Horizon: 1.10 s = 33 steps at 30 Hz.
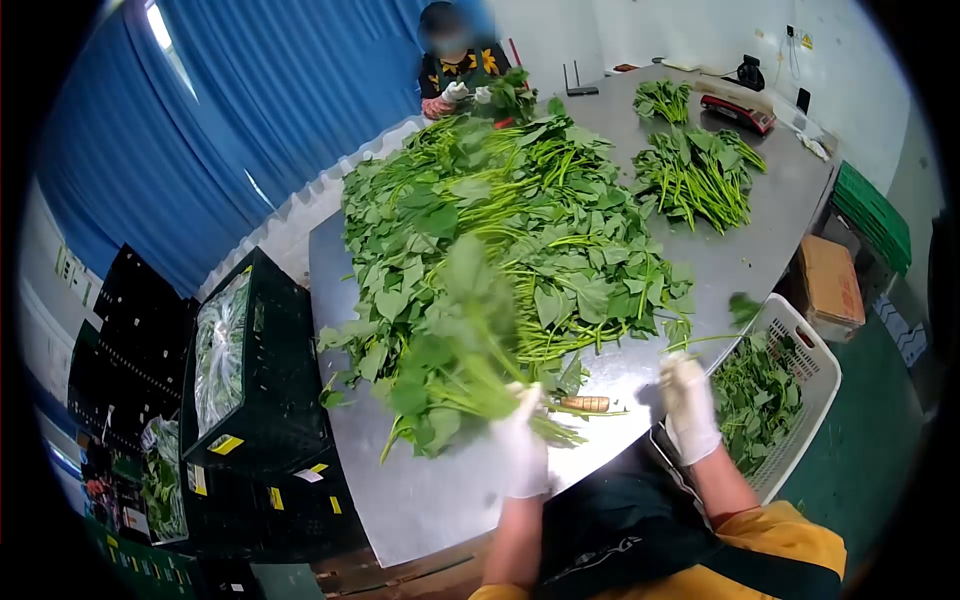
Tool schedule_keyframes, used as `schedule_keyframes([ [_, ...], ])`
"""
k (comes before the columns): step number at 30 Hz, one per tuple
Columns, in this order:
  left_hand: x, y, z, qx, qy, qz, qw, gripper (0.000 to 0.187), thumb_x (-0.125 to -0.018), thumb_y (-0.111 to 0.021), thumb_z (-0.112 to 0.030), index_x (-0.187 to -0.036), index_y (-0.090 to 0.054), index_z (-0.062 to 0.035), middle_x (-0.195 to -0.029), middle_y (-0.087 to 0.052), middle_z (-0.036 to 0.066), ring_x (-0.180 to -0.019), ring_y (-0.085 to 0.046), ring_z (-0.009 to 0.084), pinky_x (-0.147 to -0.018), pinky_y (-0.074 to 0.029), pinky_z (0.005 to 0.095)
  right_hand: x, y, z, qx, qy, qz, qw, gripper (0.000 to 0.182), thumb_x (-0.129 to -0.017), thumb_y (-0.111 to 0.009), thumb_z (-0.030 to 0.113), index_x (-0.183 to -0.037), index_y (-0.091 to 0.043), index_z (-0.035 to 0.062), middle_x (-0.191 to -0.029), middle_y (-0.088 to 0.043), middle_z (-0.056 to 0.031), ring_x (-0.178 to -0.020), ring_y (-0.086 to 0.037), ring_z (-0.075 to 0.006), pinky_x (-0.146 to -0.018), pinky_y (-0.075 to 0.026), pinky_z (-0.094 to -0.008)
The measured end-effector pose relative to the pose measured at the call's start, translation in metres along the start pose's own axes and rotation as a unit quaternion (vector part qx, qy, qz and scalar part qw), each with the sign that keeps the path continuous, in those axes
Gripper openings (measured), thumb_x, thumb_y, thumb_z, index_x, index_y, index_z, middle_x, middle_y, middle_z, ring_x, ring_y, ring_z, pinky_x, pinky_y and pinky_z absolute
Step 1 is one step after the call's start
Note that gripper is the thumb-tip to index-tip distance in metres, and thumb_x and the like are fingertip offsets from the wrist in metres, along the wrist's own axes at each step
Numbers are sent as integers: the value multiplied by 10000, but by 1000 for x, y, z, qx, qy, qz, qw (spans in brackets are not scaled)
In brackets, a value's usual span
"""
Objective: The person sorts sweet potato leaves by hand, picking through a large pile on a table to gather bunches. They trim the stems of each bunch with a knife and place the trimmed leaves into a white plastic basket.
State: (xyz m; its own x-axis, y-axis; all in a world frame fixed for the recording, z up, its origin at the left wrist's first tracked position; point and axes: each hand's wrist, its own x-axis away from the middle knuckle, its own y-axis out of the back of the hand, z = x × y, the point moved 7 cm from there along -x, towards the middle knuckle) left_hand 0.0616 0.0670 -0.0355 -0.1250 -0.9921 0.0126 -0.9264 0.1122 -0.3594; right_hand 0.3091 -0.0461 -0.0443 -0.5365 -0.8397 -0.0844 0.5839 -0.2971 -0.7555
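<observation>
Our gloved left hand [520, 440] has its fingers closed around the stems of a leafy bunch [455, 380], which fans up and to the left at lower center of the frame, its leaves blurred. The cut ends poke out to the right, past our fingers. Our gloved right hand [690, 408], at lower right, has its fingers curled in; we cannot tell whether they pinch anything. A thin stem [708, 338] lies just above them, and a blurred leaf [743, 308] shows farther up.

Between our hands, a wooden handle [585, 404] lies on the metal table [420, 510], close to our left fingers. Just right of our right hand, a white basket [822, 400] holds loose greens [750, 400].

Beyond our hands, a big heap of greens [590, 280] spreads across the middle of the table. At upper right lie two separate bunches, a larger one [700, 178] and a smaller one [662, 100], near a red scale [738, 114]. At the top, a co-worker [465, 70] in white gloves holds some greens [512, 98] at the table's far side. At the left, a dark crate [285, 370] holds a clear plastic bag [222, 350] of greens, and a cardboard box [832, 282] sits at the right, below a green crate [872, 215].
</observation>
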Motion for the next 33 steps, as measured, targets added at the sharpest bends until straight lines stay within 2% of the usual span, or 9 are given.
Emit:
schedule_keyframes([
  [3,-12,22,-19,-45,12,-40,998,206,-836,-663,-30,-1012,-570,22,-906,-603,67,-822,-575,136,-751,-456,262,-27,59,30,-220,38,-98,970,422,-890,-571,49,-1300,-474,23,-1067,-622,-124,-845,-608,-176,-704,-546,-298],
  [5,-11,10,-20,-4,8,-40,999,211,-828,-665,-17,-1014,-571,23,-899,-612,69,-807,-580,138,-743,-460,266,-28,11,16,-146,-34,-169,974,426,-907,-579,101,-1308,-465,16,-1082,-626,-122,-867,-617,-171,-691,-544,-286],
  [8,2,-19,-20,21,28,-27,999,239,-807,-677,8,-1025,-579,22,-887,-632,68,-774,-592,139,-732,-470,269,-12,-96,-28,278,-248,137,918,370,-923,-539,113,-1278,-535,9,-1118,-666,-85,-878,-654,-137,-711,-507,-236],
  [14,15,-17,-40,-20,35,-70,997,266,-824,-656,7,-1075,-569,12,-923,-646,69,-805,-616,147,-719,-488,253,-21,-111,-37,322,-114,97,935,147,-893,-596,88,-874,-709,-4,-801,-675,-51,-702,-609,-105,-622,-493,-247],
  [16,14,-14,-100,79,-23,-95,992,265,-816,-641,-1,-1054,-536,-53,-905,-546,9,-805,-540,123,-725,-458,267,-38,-60,15,322,108,18,940,192,-952,-490,100,-1006,-638,-10,-907,-650,-78,-783,-625,-167,-639,-506,-300],
  [18,-2,52,-94,63,-90,-188,976,248,-855,-611,-14,-1086,-531,-57,-918,-530,-10,-778,-516,108,-712,-458,261,-64,15,43,-129,99,-103,981,466,-983,-506,324,-1275,-457,-36,-1119,-588,-132,-827,-599,-132,-751,-525,-240],
  [21,-14,70,-98,202,-62,-97,973,105,-932,-546,-96,-1031,-531,-65,-811,-505,12,-683,-455,106,-649,-429,241,-82,11,56,161,29,-92,982,567,-930,-595,266,-1363,-397,-42,-1152,-608,-126,-881,-613,-131,-812,-506,-243],
  [25,-13,78,-66,147,68,-44,986,154,-938,-582,-259,-982,-571,-112,-715,-503,-17,-626,-456,96,-574,-388,241,-146,-23,15,504,107,19,857,339,-844,-641,108,-1167,-630,6,-1125,-633,-82,-989,-617,-175,-906,-469,-277],
  [33,19,83,-56,62,140,-93,984,99,-925,-530,-130,-1003,-567,-81,-866,-549,14,-774,-512,116,-713,-428,263,-275,-87,-75,882,276,136,358,263,-778,-580,101,-1031,-651,125,-734,-625,-43,-742,-617,-228,-715,-404,-382],
])
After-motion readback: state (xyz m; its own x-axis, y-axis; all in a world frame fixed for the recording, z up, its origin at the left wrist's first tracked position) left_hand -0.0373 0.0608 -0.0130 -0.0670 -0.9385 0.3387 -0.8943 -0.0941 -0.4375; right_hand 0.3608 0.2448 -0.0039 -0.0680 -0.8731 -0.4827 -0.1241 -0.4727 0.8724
